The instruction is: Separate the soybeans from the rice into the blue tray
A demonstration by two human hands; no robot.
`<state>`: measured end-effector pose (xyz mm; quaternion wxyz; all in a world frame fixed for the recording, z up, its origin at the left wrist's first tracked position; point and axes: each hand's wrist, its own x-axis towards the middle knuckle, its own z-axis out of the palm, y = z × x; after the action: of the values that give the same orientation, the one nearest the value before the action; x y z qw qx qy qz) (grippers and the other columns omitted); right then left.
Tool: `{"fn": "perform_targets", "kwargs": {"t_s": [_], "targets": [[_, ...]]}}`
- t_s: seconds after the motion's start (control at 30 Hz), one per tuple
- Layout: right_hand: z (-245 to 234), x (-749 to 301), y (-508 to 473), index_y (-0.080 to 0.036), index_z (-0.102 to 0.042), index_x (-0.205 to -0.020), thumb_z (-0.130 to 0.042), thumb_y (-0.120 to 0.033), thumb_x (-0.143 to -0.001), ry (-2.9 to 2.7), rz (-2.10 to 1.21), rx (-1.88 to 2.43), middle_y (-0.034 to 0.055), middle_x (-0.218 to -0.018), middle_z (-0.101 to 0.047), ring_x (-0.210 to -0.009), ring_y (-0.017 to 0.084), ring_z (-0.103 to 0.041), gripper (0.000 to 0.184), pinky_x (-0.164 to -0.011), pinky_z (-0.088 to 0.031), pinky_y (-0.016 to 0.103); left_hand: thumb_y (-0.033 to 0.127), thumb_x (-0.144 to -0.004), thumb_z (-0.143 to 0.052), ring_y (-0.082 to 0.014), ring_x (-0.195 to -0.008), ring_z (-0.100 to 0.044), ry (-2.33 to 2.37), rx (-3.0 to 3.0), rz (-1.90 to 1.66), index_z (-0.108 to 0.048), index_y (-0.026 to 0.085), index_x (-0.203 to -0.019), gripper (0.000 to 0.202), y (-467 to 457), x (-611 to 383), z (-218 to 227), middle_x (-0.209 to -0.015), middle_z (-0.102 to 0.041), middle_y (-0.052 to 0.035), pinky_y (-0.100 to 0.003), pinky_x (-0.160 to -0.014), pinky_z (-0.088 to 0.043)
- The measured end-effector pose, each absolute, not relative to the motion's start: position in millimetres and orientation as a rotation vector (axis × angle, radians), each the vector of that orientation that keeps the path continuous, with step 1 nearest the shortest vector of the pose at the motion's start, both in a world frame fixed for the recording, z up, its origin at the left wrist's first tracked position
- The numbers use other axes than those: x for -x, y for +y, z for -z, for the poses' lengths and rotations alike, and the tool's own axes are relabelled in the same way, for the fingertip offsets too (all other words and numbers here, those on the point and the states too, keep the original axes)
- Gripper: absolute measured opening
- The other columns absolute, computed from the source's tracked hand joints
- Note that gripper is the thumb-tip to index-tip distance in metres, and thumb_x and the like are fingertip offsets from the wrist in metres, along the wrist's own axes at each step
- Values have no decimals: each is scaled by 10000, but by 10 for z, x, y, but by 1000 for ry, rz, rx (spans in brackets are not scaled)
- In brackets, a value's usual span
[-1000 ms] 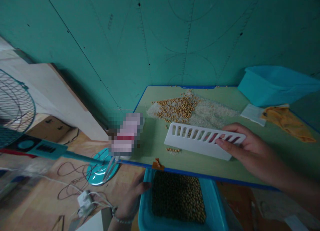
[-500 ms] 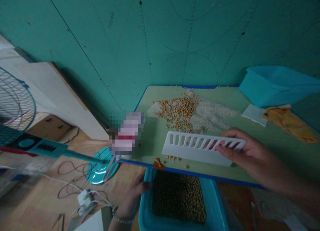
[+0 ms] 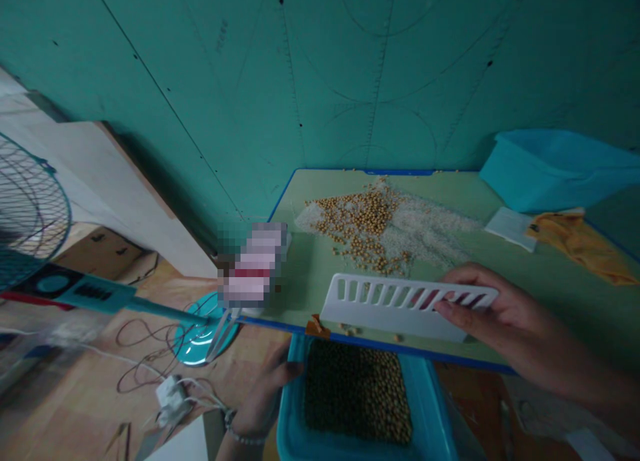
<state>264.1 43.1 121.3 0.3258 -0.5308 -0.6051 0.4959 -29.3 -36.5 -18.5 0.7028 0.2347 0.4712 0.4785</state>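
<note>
Teal wire fan guard (image 3: 35,201): cropped. Left hand (image 3: 260,394): dim, half-curled at the rim of blue plastic tub (image 3: 293,428); hold indeterminable. Tub: cropped below; round beans (image 3: 387,394) half shadowed. Slotted white plastic panel (image 3: 390,316): near tabletop's (image 3: 303,274) front edge, pinched by right hand (image 3: 503,321), fingers partly hidden.

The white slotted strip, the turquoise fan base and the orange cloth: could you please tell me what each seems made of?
The white slotted strip looks like smooth matte plastic with even slots. The turquoise fan base seems glossy plastic or painted metal, given bright reflections. The orange cloth appears dull, soft fabric with creases; fibre unclear.
</note>
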Motion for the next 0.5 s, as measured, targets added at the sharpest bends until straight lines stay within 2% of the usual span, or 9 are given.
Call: {"fn": "perform_targets", "kwargs": {"t_s": [0.1,0.37,0.5], "targets": [[-1208,-2649,423,-264,-583,-802,-641,-537,-817,-1594,-1320,1404,-3,-719,-661,-662,179,-627,279,-553,-522,269,264,-668,-714,-399,-1362,-480,1058,-503,-1064,-768,228,-1089,426,-372,278,188,-1239,-755,-52,-543,-1188,-276],[-1158,-2656,404,-267,-586,-808,-661,-549,-803,-1550,-1365,1390,-6,-723,-653,-670,180,-618,291,-563,-517,260,253,-646,-740,-405,-1364,-476,1056,-504,-1012,-773,234,-1085,441,-345,293,264,-1211,-769,-46,-535,-1184,-286],[-1155,-2656,378,-270,-600,-804,-685,-533,-787,-1497,-1356,1403,-5,-730,-667,-679,182,-632,276,-582,-530,260,253,-658,-714,-404,-1397,-431,1011,-527,-1032,-763,225,-1108,454,-325,222,247,-1285,-730,-54,-544,-1194,-258]]}}
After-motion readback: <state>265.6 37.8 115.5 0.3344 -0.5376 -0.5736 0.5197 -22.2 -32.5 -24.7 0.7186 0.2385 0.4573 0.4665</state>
